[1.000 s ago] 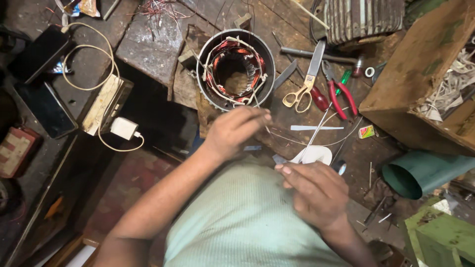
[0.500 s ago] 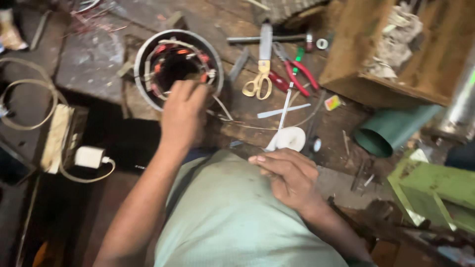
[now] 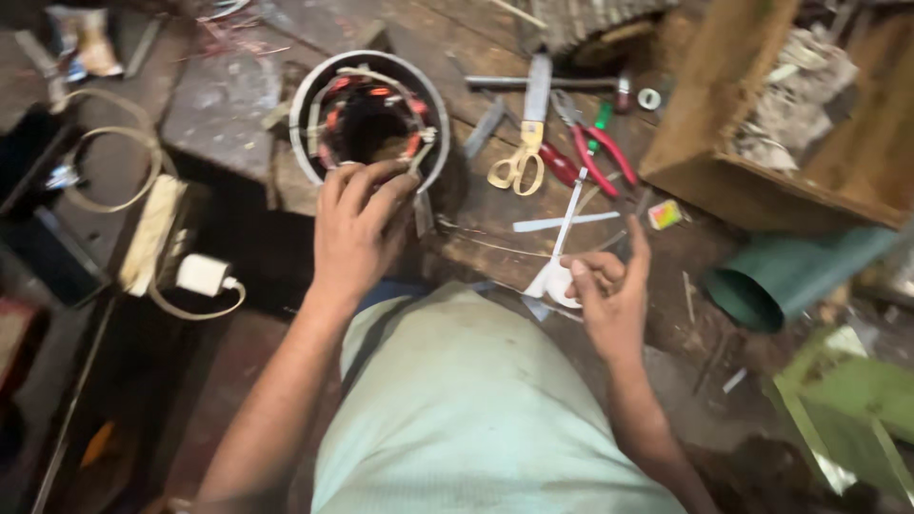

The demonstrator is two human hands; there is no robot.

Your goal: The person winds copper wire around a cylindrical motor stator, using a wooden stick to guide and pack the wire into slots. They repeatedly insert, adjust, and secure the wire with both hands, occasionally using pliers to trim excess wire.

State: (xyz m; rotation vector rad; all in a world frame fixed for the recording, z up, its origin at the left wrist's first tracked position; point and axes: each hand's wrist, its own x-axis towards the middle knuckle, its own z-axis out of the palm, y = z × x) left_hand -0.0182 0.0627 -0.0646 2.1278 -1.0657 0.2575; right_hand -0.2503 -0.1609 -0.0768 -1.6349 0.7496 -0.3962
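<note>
With the left hand (image 3: 357, 233) gripping the motor stator's (image 3: 369, 119) near rim, the right hand (image 3: 609, 295), fingers pinching a white paper strip (image 3: 568, 214) mid-bench, should feed it squarely.

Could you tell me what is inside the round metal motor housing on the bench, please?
Inside the round metal housing sit copper windings with red and pale sleeves around a dark hollow centre. The left hand covers the near rim, hiding the windings there.
</note>
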